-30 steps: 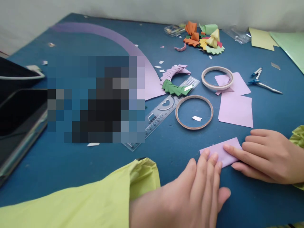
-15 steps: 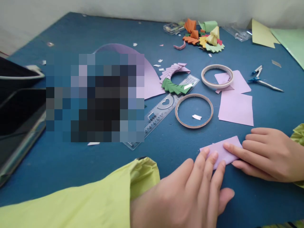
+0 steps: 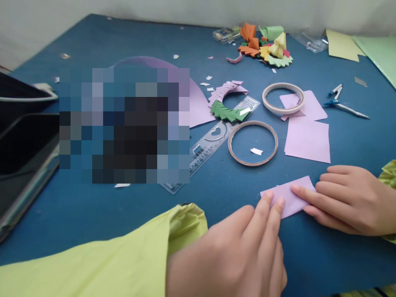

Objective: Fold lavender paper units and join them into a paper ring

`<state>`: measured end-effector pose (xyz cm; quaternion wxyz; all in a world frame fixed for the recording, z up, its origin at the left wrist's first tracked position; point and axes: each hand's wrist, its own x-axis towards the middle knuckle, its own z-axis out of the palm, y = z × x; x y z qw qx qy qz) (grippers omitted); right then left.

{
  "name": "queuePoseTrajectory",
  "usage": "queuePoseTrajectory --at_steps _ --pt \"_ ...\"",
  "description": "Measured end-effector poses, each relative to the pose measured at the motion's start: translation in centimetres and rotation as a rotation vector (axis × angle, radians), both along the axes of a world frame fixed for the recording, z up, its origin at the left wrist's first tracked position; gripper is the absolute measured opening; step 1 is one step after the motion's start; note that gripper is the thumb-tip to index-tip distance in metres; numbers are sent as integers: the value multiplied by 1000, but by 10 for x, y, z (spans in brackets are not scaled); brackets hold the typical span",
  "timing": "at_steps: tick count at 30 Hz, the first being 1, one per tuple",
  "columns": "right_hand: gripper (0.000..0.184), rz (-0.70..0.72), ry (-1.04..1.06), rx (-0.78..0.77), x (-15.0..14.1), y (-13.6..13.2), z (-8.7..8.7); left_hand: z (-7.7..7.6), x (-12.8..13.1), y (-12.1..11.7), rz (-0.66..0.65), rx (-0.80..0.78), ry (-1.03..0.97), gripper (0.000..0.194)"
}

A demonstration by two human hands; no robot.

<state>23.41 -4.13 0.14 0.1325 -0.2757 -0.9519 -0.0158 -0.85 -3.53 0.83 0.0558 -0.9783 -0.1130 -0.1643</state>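
A small folded piece of light purple paper [image 3: 292, 202] lies on the blue table in front of me. My left hand [image 3: 244, 247] reaches over its left end, with the index and middle fingertips pressing on the paper. The ring and little fingers of that hand are bent down off the paper, and its thumb is hidden. From the right, my right hand [image 3: 352, 200] keeps the paper's right end in place, its index finger stretched on top and its thumb by the lower corner.
Beyond my hands lie purple squares [image 3: 307, 140], two tape rolls [image 3: 275, 152] [image 3: 266, 103], a clear ruler [image 3: 206, 144] and a purple-and-green folded-paper ring [image 3: 227, 111]. A compass [image 3: 346, 109] lies right; colourful folded pieces [image 3: 262, 47] sit at the back. Pixelation hides the left middle.
My left hand has shifted slightly down and left. Its ring finger has come off the paper and its thumb has gone out of sight. The right hand is nearly still.
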Motion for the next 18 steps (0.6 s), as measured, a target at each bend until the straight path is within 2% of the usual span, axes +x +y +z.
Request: queuePoseTrajectory --at_steps 5,9,13,18 --pt "27 -5 3 6 0 2 -1 -1 1 -4 52 -59 -19 29" --pt "32 -9 -18 14 1 -3 -1 -6 1 -4 6 -33 -71 27" --pt "40 39 -58 32 3 -9 0 -11 1 0 -5 15 -164 28" --pt "38 138 -41 -20 3 -8 3 -8 2 1 -5 -14 -100 25"
